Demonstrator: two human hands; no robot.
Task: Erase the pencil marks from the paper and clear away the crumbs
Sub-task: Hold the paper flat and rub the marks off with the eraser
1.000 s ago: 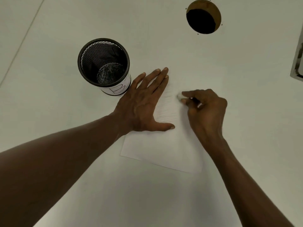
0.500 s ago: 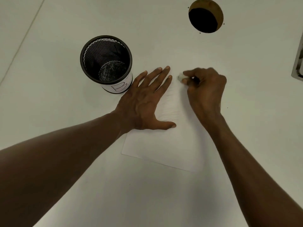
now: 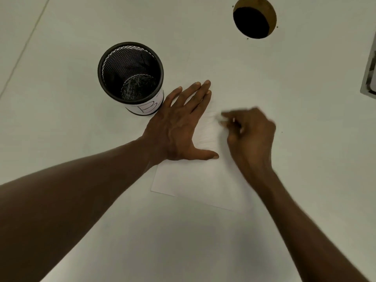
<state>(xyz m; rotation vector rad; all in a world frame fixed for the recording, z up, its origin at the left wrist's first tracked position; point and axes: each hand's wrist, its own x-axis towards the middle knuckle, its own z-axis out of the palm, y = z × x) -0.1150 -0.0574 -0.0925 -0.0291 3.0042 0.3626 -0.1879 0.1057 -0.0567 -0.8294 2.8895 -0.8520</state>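
A white sheet of paper [image 3: 195,182] lies on the pale table. Faint pencil lines [image 3: 207,133] show on its upper middle. My left hand [image 3: 179,127] lies flat on the sheet's left part, fingers spread, pinning it down. My right hand [image 3: 250,133] is blurred with motion just right of it, fingertips pinched on a small white eraser [image 3: 219,118] that touches the paper. Most of the eraser is hidden by the fingers. Crumbs are too small to make out.
A black mesh pen cup [image 3: 130,74] with a white label stands just left of my left hand. A round cable hole [image 3: 252,19] opens in the table [image 3: 81,200] at the back right. A grey metal object [image 3: 369,78] sits at the right edge.
My right hand with the eraser slid away up the paper, then came back toward me; it is blurred now. My left hand has stayed flat on the sheet.
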